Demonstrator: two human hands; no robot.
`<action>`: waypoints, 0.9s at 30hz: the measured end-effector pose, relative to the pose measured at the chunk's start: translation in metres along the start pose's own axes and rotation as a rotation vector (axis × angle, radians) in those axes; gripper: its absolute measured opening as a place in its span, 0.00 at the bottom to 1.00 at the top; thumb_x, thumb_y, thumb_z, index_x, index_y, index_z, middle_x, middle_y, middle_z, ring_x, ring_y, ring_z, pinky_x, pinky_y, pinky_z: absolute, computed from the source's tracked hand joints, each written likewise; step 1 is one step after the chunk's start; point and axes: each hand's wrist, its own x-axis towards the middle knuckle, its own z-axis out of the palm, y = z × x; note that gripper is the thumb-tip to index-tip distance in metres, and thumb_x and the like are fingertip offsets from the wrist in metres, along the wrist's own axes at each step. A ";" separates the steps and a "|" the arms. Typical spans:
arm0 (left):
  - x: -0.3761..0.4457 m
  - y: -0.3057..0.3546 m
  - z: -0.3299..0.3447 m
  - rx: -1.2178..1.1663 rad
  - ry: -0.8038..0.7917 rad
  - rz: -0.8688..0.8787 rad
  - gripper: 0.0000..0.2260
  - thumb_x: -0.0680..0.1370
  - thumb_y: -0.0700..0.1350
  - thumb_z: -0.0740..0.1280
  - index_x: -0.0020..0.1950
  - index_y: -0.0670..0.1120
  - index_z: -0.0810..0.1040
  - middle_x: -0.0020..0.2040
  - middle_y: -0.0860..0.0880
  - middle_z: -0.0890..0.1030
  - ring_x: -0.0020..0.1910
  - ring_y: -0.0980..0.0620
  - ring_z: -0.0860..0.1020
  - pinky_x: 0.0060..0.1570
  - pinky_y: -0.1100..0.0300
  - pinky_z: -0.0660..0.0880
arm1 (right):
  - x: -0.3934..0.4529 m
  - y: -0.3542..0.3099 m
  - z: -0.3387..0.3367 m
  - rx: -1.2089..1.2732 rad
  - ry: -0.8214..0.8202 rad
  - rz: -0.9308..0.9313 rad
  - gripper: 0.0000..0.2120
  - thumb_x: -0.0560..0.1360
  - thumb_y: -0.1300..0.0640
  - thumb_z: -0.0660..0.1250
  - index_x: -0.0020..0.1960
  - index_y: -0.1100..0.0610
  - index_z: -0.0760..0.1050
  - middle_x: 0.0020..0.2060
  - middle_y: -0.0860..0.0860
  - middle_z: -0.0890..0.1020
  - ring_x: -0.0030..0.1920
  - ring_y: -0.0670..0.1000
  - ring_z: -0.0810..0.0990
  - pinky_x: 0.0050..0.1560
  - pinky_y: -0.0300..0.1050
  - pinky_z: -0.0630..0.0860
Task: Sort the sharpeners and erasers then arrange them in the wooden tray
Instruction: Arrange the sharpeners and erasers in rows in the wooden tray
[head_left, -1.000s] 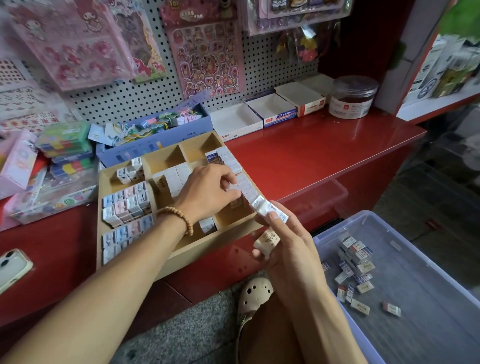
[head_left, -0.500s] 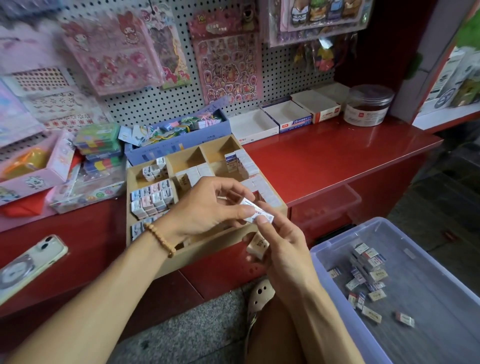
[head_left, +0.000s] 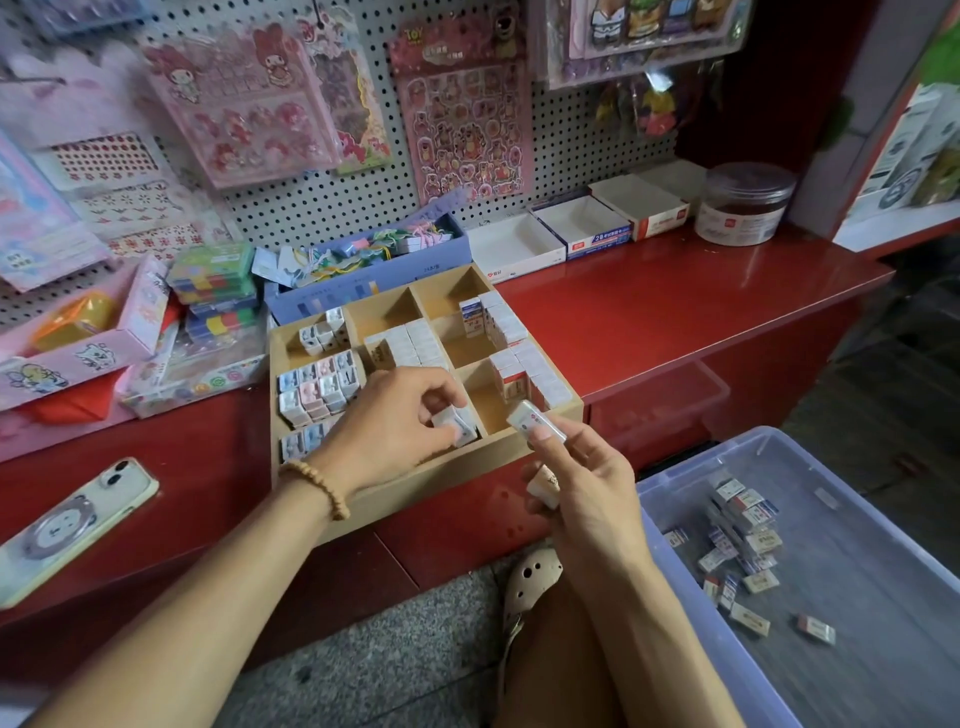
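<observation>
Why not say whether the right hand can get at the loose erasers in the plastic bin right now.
Probably not yet. The bin is open beside the right hand, nothing blocks the loose erasers, but that hand already pinches one eraser and holds another.

A beaded wooden bracelet (head_left: 317, 486) is worn on the bare left forearm, and what seems a beige perforated clog (head_left: 532, 577) below.

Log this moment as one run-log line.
left hand: placing eraser in wooden tray | right hand: pinching wrapped eraser, another below | plastic bin: erasers left
</observation>
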 end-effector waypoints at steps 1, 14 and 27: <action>0.000 0.001 0.005 0.027 0.005 0.013 0.08 0.70 0.41 0.76 0.45 0.51 0.81 0.29 0.60 0.74 0.29 0.63 0.73 0.35 0.73 0.67 | 0.000 0.001 0.000 -0.003 0.000 0.002 0.07 0.77 0.57 0.71 0.53 0.59 0.81 0.32 0.58 0.68 0.27 0.49 0.63 0.26 0.39 0.68; 0.007 -0.014 0.019 -0.077 -0.019 -0.070 0.06 0.71 0.45 0.77 0.40 0.53 0.82 0.37 0.54 0.82 0.36 0.54 0.81 0.40 0.64 0.77 | 0.000 -0.004 -0.002 -0.019 -0.023 0.035 0.07 0.76 0.61 0.72 0.52 0.61 0.78 0.27 0.53 0.73 0.22 0.46 0.66 0.24 0.38 0.67; 0.002 0.008 0.004 -0.765 -0.055 -0.087 0.04 0.75 0.36 0.70 0.47 0.40 0.83 0.40 0.42 0.85 0.36 0.47 0.84 0.37 0.62 0.81 | 0.010 -0.002 0.015 -0.048 -0.153 0.007 0.09 0.75 0.70 0.67 0.51 0.59 0.81 0.34 0.57 0.82 0.32 0.52 0.76 0.36 0.47 0.73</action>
